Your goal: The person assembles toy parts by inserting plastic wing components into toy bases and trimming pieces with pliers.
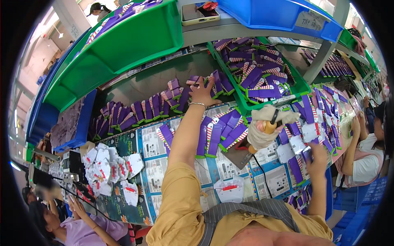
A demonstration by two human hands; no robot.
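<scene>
My left hand (202, 93) reaches forward with fingers spread over a row of purple plastic pieces (148, 110) with red-and-white striped sides and green ends. Its fingertips rest at the purple pieces on the right end of that row. Another group of purple pieces (227, 125) lies on the printed sheet to the right of my left forearm. My right hand (317, 160) is low at the right, blurred, beside purple pieces and white parts (297, 144); whether it holds one is unclear. A white part with a red strip (230, 189) lies before me.
A green bin (245, 107) full of purple pieces stands ahead; a larger green bin (123, 53) and a blue bin (262, 16) sit above. A cloth-wrapped object (262, 131) and a black cord (262, 174) are at centre. White parts (107, 170) pile left. Co-workers sit at both sides.
</scene>
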